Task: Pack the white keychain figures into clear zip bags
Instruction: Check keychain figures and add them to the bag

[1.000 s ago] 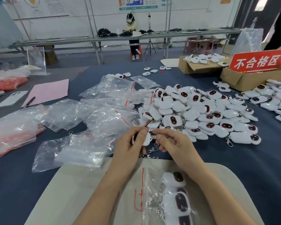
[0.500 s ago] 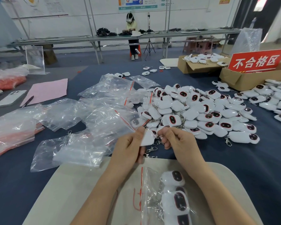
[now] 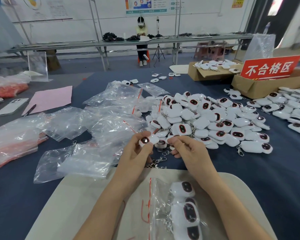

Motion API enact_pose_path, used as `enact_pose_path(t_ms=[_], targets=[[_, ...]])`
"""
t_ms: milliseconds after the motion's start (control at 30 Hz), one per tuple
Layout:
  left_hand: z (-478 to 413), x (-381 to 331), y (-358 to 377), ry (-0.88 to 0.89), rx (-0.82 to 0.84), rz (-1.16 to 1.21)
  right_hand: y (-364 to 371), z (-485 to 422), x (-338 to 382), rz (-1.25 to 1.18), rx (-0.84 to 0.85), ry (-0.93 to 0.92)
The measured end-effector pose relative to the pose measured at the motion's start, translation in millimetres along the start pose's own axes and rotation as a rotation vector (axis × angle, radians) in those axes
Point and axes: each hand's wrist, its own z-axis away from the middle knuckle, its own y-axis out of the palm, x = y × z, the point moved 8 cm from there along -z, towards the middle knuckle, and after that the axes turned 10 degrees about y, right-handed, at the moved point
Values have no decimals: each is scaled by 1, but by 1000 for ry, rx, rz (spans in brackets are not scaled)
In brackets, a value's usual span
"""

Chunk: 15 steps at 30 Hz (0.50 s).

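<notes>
My left hand (image 3: 137,154) pinches a white keychain figure (image 3: 148,140) with its dark face turned up toward me. Its metal clasp and chain (image 3: 158,160) hang below, between my hands. Just to the right, my right hand (image 3: 187,149) has its fingers curled; whether it holds part of the chain I cannot tell. Beyond them lies a big pile of white figures (image 3: 206,118). A clear zip bag (image 3: 171,210) holding three figures lies on the beige board (image 3: 76,213) under my forearms. Empty clear zip bags (image 3: 102,122) are heaped to the left.
Cardboard boxes (image 3: 253,87) with a red sign (image 3: 269,68) stand at the far right, beside more figures (image 3: 291,108). A pink sheet (image 3: 50,99), a pen and a phone (image 3: 11,106) lie at the far left. A person sits at a distant bench (image 3: 142,40).
My left hand has turned the figure over, so its dark face now shows instead of its white back. Both hands stay close together above the board's far edge.
</notes>
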Motion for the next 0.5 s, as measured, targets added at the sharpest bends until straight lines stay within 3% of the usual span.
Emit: enact_pose_path(t_ms=[200, 367, 500], targets=[[6, -8, -12, -8, -94, 117, 6, 12, 14, 138, 56, -50], [18, -11, -27, -60, -216, 357, 17, 32, 23, 132, 146, -21], [36, -12, -43, -113, -298, 348, 15, 53, 26, 258, 99, 5]])
